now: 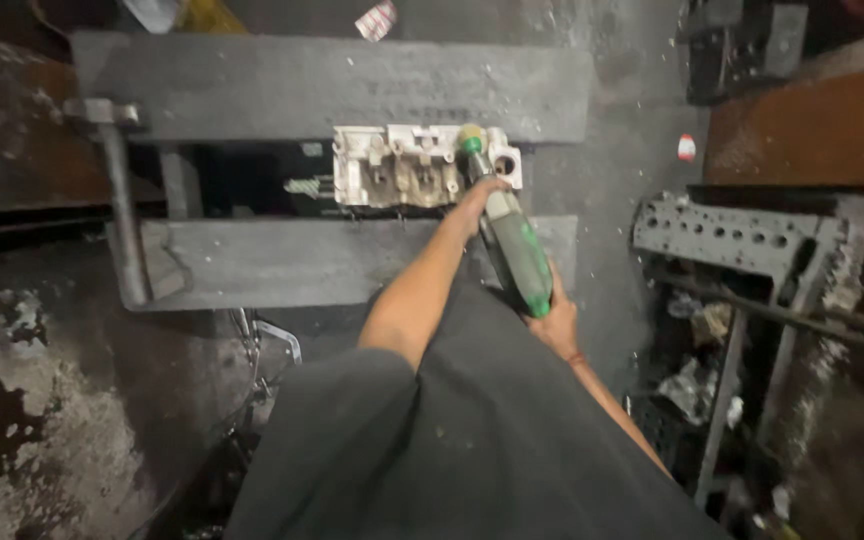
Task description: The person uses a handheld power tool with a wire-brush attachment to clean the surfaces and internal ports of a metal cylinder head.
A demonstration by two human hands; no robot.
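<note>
Green tool (514, 240), tip toward casting (404, 168)

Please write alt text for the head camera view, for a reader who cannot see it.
Seen from above, a person's right hand grips a green power tool whose tip meets a pale metal casting clamped in a large dark vise. The left hand rests on the tool's front, beside the casting. A grey perforated metal rack stands at right.

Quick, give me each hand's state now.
Left hand: closed around the front of the green tool.
Right hand: closed on the green tool's rear end.
</note>
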